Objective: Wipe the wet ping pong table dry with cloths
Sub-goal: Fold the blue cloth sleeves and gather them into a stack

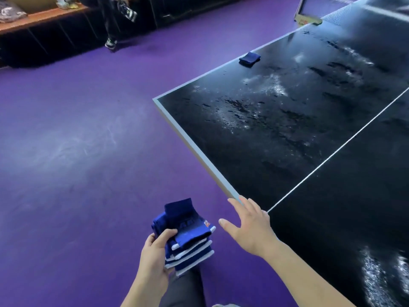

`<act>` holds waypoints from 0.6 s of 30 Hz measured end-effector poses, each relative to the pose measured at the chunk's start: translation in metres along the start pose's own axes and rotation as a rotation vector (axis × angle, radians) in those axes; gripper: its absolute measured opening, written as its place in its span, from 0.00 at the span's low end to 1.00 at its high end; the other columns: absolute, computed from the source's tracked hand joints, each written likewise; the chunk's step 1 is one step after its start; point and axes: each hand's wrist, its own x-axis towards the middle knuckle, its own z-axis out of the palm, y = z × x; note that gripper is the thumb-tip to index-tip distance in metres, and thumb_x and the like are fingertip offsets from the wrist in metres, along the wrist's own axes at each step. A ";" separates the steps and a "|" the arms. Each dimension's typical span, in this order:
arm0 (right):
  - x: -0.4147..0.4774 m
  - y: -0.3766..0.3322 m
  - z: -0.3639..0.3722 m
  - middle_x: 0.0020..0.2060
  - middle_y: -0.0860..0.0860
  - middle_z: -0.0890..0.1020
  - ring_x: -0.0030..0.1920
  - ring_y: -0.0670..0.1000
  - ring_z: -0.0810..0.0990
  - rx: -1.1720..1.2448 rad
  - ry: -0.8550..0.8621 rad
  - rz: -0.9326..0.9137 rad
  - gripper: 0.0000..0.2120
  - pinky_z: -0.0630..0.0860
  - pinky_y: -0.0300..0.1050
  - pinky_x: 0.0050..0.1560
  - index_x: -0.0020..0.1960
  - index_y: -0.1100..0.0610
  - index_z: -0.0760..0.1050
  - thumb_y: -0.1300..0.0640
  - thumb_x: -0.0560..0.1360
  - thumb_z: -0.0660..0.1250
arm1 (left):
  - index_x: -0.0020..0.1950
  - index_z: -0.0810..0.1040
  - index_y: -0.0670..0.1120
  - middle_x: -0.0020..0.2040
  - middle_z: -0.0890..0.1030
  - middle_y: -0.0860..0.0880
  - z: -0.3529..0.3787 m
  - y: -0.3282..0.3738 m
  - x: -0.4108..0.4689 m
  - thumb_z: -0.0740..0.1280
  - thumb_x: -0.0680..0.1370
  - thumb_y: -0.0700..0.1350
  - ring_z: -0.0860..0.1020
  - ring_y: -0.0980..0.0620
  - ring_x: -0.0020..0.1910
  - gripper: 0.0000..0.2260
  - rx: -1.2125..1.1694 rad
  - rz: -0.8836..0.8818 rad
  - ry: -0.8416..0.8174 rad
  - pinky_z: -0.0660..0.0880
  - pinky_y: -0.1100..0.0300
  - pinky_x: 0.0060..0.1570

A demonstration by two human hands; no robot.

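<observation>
broadly, the purple floor (77, 140) fills the left and lower part of the view, scuffed pale in places. over it from the right reaches the ping pong table (190, 140), its dark top slanting away toward the upper right, edged in pale grey, with a white centre line (338, 149) running its length. water lies over much of the top in glistening patches and beads (241, 109), thickest across the middle of the near half and again at the lower right edge of the view. at the far end of the table the net (345, 15) crosses, blurred. along the upper left stands a long wooden bench (44, 16) with bags or folded things on it, and beside it a person's legs (110, 25) in dark trousers and sneakers. past the table's far left side a cardboard box (306, 13) sits on the floor. on the table, just inside its left side edge and well toward the net, lies a single folded dark blue cloth (249, 59). off the table, near its near end edge, the left hand (155, 255) grips a stack of folded blue cloths (188, 238) with white borders, thumb curled over the top and fingers wrapped beneath. the right hand (250, 227) hovers just beside the stack, fingers spread and relaxed, holding nothing, its fingertips at the near end edge of the table close to where the centre line meets it; whether they touch the edge cannot be told.
</observation>
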 end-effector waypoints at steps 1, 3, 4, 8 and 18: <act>0.020 -0.006 -0.007 0.81 0.47 0.50 0.81 0.51 0.43 -0.016 -0.009 0.024 0.34 0.45 0.57 0.79 0.80 0.43 0.51 0.32 0.79 0.54 | 0.51 0.77 0.46 0.38 0.84 0.46 0.008 0.017 0.024 0.72 0.75 0.40 0.79 0.49 0.27 0.08 0.016 -0.007 -0.011 0.72 0.60 0.22; 0.064 -0.025 -0.028 0.81 0.48 0.49 0.81 0.52 0.44 -0.030 0.023 0.072 0.35 0.45 0.58 0.79 0.81 0.43 0.50 0.32 0.79 0.54 | 0.52 0.77 0.47 0.42 0.84 0.45 0.027 0.062 0.072 0.73 0.74 0.40 0.80 0.47 0.31 0.09 0.043 -0.006 -0.046 0.74 0.58 0.28; 0.086 -0.037 -0.041 0.81 0.48 0.50 0.81 0.53 0.45 -0.035 0.050 0.096 0.35 0.45 0.58 0.78 0.81 0.43 0.50 0.32 0.79 0.54 | 0.53 0.77 0.47 0.43 0.85 0.45 0.038 0.089 0.094 0.73 0.74 0.41 0.80 0.47 0.32 0.10 0.055 -0.008 -0.072 0.74 0.58 0.29; 0.161 -0.098 -0.093 0.81 0.48 0.52 0.80 0.53 0.46 -0.056 0.136 0.155 0.33 0.45 0.59 0.78 0.80 0.42 0.50 0.33 0.79 0.54 | 0.54 0.77 0.47 0.44 0.84 0.45 0.078 0.204 0.164 0.72 0.75 0.41 0.79 0.47 0.33 0.09 0.107 0.044 -0.169 0.73 0.59 0.28; 0.322 -0.198 -0.115 0.81 0.46 0.50 0.81 0.52 0.45 -0.004 0.089 0.249 0.35 0.48 0.59 0.78 0.80 0.39 0.47 0.32 0.79 0.55 | 0.57 0.78 0.45 0.50 0.86 0.42 0.120 0.376 0.283 0.72 0.75 0.40 0.82 0.43 0.41 0.12 0.151 0.067 -0.293 0.76 0.53 0.39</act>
